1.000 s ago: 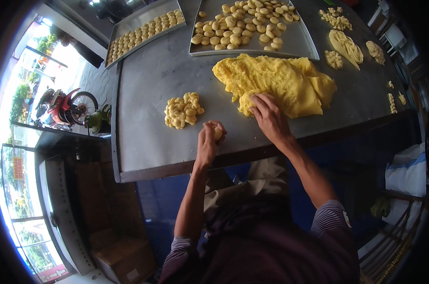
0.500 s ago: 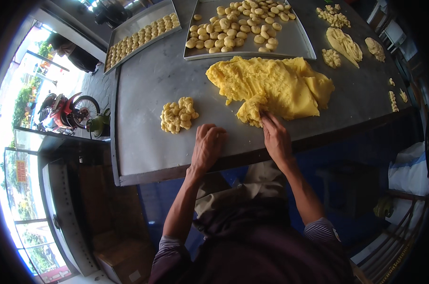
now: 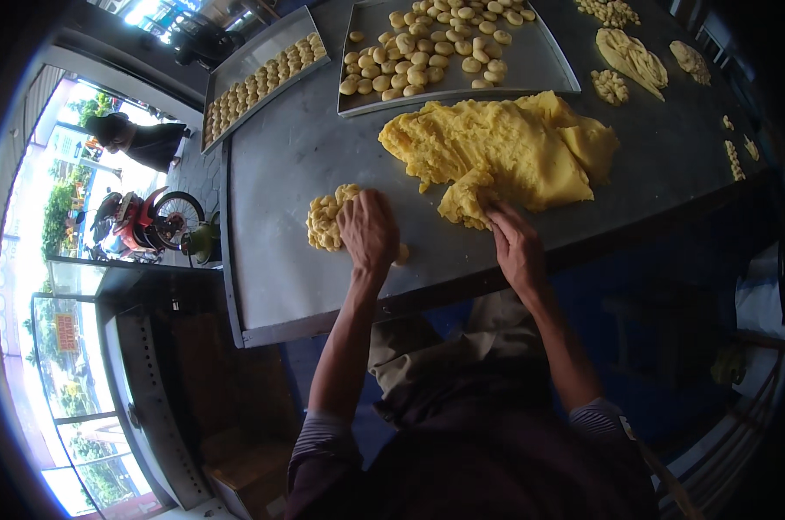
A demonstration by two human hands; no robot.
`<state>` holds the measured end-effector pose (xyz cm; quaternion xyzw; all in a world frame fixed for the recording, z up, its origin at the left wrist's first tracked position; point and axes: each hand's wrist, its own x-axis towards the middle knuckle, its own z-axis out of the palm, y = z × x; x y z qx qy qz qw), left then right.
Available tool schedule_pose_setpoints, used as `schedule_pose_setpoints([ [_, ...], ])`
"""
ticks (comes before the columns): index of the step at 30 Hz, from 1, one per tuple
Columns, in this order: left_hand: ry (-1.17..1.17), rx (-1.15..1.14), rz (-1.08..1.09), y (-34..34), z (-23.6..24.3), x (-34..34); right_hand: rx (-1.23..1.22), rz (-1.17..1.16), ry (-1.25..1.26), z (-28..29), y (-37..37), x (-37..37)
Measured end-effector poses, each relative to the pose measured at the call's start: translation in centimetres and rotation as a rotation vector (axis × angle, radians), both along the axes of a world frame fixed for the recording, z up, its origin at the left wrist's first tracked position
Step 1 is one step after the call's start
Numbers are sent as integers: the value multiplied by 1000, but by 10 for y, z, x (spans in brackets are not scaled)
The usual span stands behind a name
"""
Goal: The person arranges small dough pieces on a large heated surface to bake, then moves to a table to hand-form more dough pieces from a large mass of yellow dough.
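A large slab of yellow dough lies across the middle of the metal table. At its near edge, my right hand has its fingers pressed together on a ragged lump of the dough. My left hand is curled down over the right side of a pile of small pale dough pieces. Its fingertips are hidden, so what they grip, if anything, does not show. Just right of that hand, a small dough ball rests on the table, partly covered by it.
Beyond the slab, a metal tray holds many round dough balls. Another tray at far left carries neat rows of them. Twisted dough and small clusters lie at right. Outside are a red motorbike and a person.
My left hand has moved forward from the near table edge onto the pile of dough pieces. A small dough ball now shows beside it. My right hand stays at the slab's edge.
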<state>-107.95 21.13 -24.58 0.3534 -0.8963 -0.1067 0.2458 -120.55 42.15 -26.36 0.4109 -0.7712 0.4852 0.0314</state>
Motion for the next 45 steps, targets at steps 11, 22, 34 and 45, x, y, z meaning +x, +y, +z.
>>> schedule_pose_setpoints([
  [11,-192,553,-379,51,55,56,-20,-22,-230,-5,10,0],
  [22,-354,68,-11,-86,20,15,173,-62,162,5,-10,1],
  [34,84,533,-86,-98,33,51,409,23,236,25,-13,-16],
  [45,111,256,-452,-18,46,81,259,-81,-6,0,-5,-4],
])
